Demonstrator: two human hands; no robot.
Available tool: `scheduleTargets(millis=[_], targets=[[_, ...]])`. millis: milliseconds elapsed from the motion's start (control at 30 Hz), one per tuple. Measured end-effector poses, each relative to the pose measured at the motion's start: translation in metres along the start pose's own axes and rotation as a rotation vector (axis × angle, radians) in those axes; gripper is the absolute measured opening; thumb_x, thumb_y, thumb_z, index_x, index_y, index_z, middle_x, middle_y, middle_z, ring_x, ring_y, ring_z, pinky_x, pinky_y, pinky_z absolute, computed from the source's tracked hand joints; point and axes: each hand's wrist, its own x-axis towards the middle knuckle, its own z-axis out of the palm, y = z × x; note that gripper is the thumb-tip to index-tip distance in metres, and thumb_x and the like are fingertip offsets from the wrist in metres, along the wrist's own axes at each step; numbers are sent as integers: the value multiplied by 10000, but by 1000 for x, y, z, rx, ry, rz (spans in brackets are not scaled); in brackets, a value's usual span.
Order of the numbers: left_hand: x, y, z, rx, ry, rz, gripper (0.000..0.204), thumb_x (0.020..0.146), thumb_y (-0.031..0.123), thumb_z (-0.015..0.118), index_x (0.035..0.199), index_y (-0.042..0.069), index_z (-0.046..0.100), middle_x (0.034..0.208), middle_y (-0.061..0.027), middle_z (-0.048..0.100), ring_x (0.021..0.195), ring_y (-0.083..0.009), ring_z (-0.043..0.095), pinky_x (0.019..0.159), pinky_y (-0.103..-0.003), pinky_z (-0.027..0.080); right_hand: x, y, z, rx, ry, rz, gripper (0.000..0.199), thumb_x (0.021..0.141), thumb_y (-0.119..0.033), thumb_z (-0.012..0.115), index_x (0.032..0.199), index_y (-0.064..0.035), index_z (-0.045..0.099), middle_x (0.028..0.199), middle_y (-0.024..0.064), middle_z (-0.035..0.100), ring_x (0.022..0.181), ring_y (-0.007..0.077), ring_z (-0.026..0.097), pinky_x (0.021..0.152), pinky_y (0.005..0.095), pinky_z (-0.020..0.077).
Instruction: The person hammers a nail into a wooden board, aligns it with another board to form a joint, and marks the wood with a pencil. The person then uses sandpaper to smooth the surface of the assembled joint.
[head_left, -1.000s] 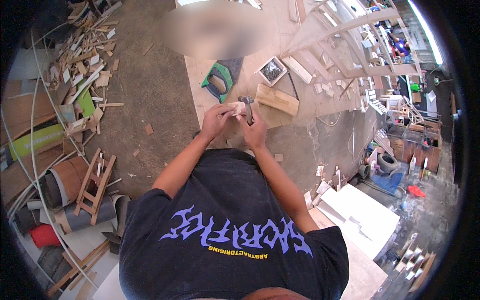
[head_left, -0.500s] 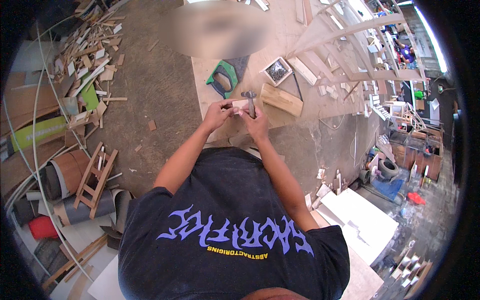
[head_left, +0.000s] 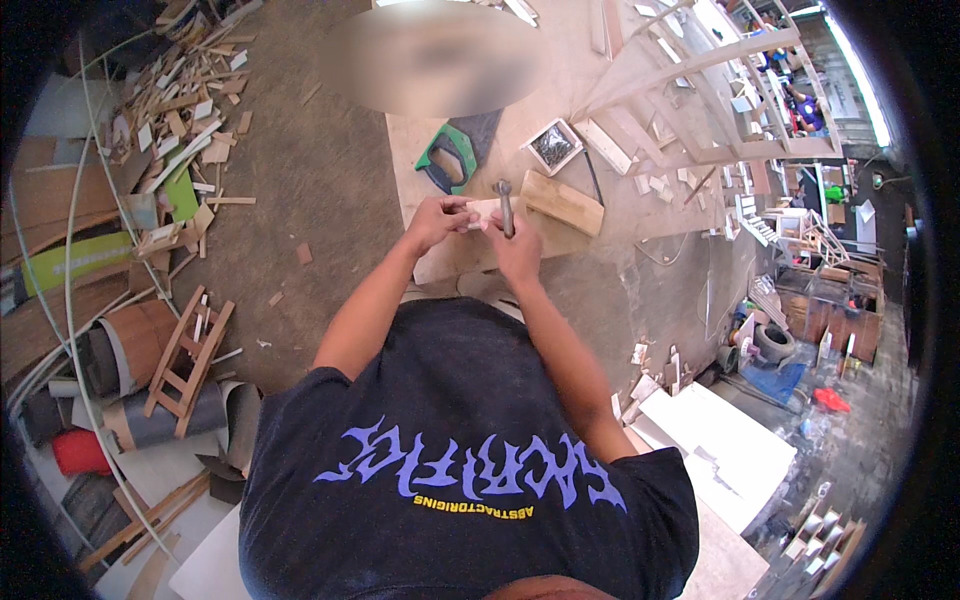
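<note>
A small pale wood piece (head_left: 482, 209) is pinched by my left hand (head_left: 438, 224), whose fingers are bent around its left end. My right hand (head_left: 517, 250) is closed on a hammer (head_left: 506, 212), its head pointing away from me. The fingertips of that hand also reach the right end of the wood piece. Anything smaller between the fingers is too small to make out. Just beyond lies a handsaw (head_left: 447, 158) with a green and black handle. A solid wood block (head_left: 562, 202) rests right of the hammer, below a small box of nails (head_left: 554, 147).
A plywood sheet (head_left: 425, 262) lies under the tools. Wooden framing (head_left: 690, 95) stands at the far right. Offcuts (head_left: 185, 130) are heaped at the left, above a small ladder-like wooden frame (head_left: 190, 360). White boards (head_left: 725, 450) lie at my right side.
The hammer has turned in my right hand, its head now seen more end-on and its handle swung slightly right. My left hand stays almost in place on the wood piece.
</note>
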Motion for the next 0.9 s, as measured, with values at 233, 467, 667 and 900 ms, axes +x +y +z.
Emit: scheduleTargets(millis=[233, 467, 667, 900], targets=[[-3, 0, 3, -50, 12, 4, 416, 915, 139, 856, 1279, -25, 741, 936, -16, 741, 760, -92, 658, 713, -252, 571, -52, -8, -13, -3, -17, -134, 435, 1105, -223, 516, 1496, -41, 578, 875, 198, 755, 869, 365, 765, 806, 467, 569], [0, -9, 1, -59, 24, 28, 385, 910, 134, 852, 1259, 2, 761, 909, 0, 716, 735, -97, 631, 678, -265, 544, -67, -7, -7, 60, 38, -234, 510, 1119, -198, 472, 1605, -42, 465, 825, 175, 725, 793, 363, 748, 791, 458, 573], [-1, -2, 4, -17, 28, 20, 371, 922, 124, 842, 1267, 7, 768, 896, 0, 714, 724, -91, 618, 667, -263, 533, -69, 8, 4, 94, 177, -228, 500, 1111, -178, 498, 1578, 0, 495, 742, 134, 659, 646, 236, 656, 666, 386, 534], [0, -3, 3, -2, 16, -17, 365, 930, 132, 842, 1274, 31, 775, 915, 5, 725, 734, -80, 628, 665, -254, 540, -63, 8, 11, 56, 86, -146, 493, 1096, -238, 536, 1543, -27, 538, 917, 199, 687, 817, 353, 690, 784, 439, 552]])
